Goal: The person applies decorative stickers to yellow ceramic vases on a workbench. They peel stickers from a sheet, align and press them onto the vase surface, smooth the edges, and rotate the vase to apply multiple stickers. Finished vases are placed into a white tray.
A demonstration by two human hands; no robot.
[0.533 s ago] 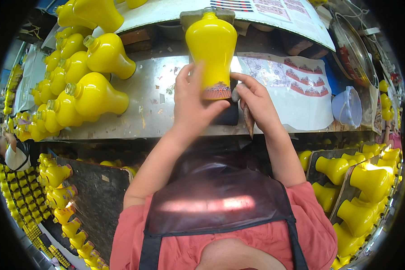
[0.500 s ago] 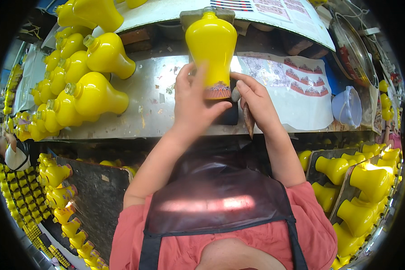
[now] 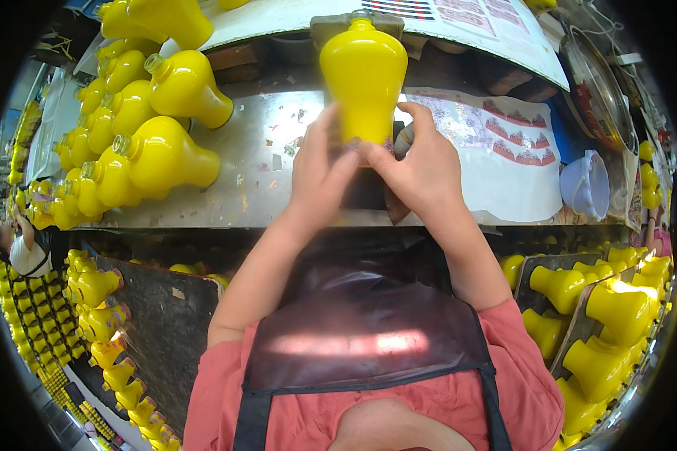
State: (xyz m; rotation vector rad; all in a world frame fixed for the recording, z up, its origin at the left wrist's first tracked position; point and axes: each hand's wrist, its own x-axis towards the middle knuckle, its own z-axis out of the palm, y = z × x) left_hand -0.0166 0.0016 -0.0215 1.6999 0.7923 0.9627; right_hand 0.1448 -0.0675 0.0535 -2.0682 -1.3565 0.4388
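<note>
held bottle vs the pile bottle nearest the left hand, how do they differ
The held bottle points its neck up the picture; the pile bottle points its neck left. The left hand and right hand touch the held bottle, not the pile bottle. The held bottle shows patterning near its base; the pile bottle looks plain. Both are glossy yellow.

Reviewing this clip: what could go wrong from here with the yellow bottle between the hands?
1. The left hand and right hand have their thumbs at the patterned band near the base of the bottle; uneven pressure might smear or crease it if it is not fixed.
2. The brown tool tucked at the right hand sits close by and could scratch the glossy yellow surface.
3. That surface looks smooth, so the bottle might slip or turn.
</note>
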